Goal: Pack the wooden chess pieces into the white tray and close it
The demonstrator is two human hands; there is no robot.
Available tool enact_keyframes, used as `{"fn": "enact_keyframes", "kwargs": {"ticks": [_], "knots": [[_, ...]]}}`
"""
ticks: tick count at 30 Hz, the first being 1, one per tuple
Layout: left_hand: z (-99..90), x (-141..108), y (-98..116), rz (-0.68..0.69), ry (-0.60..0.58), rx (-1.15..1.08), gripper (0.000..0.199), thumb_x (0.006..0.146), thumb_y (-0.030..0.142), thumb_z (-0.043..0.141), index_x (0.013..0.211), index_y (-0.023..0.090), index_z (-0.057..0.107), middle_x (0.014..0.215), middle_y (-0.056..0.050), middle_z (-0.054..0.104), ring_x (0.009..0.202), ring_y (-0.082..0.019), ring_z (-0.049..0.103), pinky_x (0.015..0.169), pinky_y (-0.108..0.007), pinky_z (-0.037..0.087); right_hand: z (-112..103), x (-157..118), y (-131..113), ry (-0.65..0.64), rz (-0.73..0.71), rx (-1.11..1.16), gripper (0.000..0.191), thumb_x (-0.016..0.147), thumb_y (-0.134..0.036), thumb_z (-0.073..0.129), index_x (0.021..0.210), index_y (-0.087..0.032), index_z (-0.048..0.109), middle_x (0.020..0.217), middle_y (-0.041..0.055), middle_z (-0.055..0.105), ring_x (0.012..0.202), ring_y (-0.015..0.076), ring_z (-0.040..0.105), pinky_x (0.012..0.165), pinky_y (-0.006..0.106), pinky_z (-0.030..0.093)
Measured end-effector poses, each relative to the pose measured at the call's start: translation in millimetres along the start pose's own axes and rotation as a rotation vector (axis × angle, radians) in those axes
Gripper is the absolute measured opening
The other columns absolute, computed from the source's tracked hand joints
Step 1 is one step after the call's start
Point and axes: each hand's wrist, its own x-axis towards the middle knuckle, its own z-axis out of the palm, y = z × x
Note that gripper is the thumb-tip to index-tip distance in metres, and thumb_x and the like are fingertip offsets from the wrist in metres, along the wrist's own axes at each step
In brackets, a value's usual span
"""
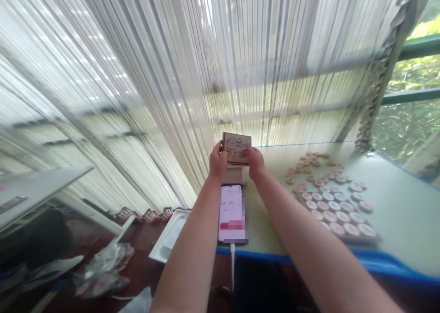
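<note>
A small flat wooden box with dark lettering on its face (237, 143) is held up at the centre, between both hands. My left hand (217, 161) grips its left edge, fingers closed on it. At the lower right side of the box, my right hand (256, 161) has its fingers wrapped on it. Just below the hands lies a pale box (234, 175) on the table. Nearer to me is a phone (232, 212) with its screen lit and a white cable plugged into its lower end.
Round wooden discs stand in rows on a tray (369, 238), with loose discs (319, 183) scattered behind it on the pale table (405, 212). A white tray (156, 253) lies left of the table. Curtains hang behind; plastic bags (103, 269) lie lower left.
</note>
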Motion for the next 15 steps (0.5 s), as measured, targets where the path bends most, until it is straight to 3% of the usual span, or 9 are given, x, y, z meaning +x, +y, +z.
{"fn": "enact_keyframes", "kwargs": {"ticks": [4, 8, 12, 15], "knots": [[-11.6, -24.9, 37.3, 0.054, -0.004, -0.042, 0.049, 0.073, 0.015, 0.048, 0.122, 0.019, 0.048, 0.106, -0.006, 0.060, 0.095, -0.017, 0.057, 0.083, -0.031, 0.047, -4.5, -23.6, -41.3, -0.005, 0.041, 0.020, 0.035, 0.063, -0.032, 0.048, 0.088, -0.012, 0.063, 0.081, 0.0084, 0.066, 0.072, 0.0189, 0.059, 0.058, 0.027, 0.046], [-16.5, -58.1, 68.8, 0.075, -0.033, -0.031, 0.051, 0.075, 0.016, 0.049, 0.125, 0.019, 0.043, 0.108, -0.007, 0.058, 0.096, -0.017, 0.056, 0.081, -0.030, 0.048, -30.3, -55.4, -73.4, -0.078, -0.064, 0.016, 0.036, 0.064, -0.029, 0.050, 0.092, -0.013, 0.065, 0.083, 0.0064, 0.066, 0.076, 0.0181, 0.059, 0.066, 0.028, 0.046], [-3.7, -93.0, 95.1, 0.074, -0.109, 0.052, 0.048, 0.078, 0.022, 0.048, 0.125, 0.017, 0.041, 0.111, -0.009, 0.057, 0.094, -0.018, 0.058, 0.078, -0.031, 0.049, -79.8, -79.7, -94.1, -0.029, -0.173, -0.097, 0.053, 0.066, -0.030, 0.054, 0.115, -0.009, 0.056, 0.097, 0.0100, 0.064, 0.083, 0.0186, 0.059, 0.074, 0.031, 0.046], [20.2, -117.4, 111.3, 0.143, -0.179, 0.221, 0.045, 0.079, 0.025, 0.048, 0.122, 0.013, 0.044, 0.108, -0.012, 0.059, 0.091, -0.020, 0.059, 0.080, -0.033, 0.048, -132.4, -92.8, -108.1, -0.010, -0.244, -0.178, 0.063, 0.066, -0.037, 0.059, 0.121, -0.008, 0.051, 0.100, 0.0122, 0.063, 0.082, 0.0193, 0.060, 0.073, 0.031, 0.047]]}}
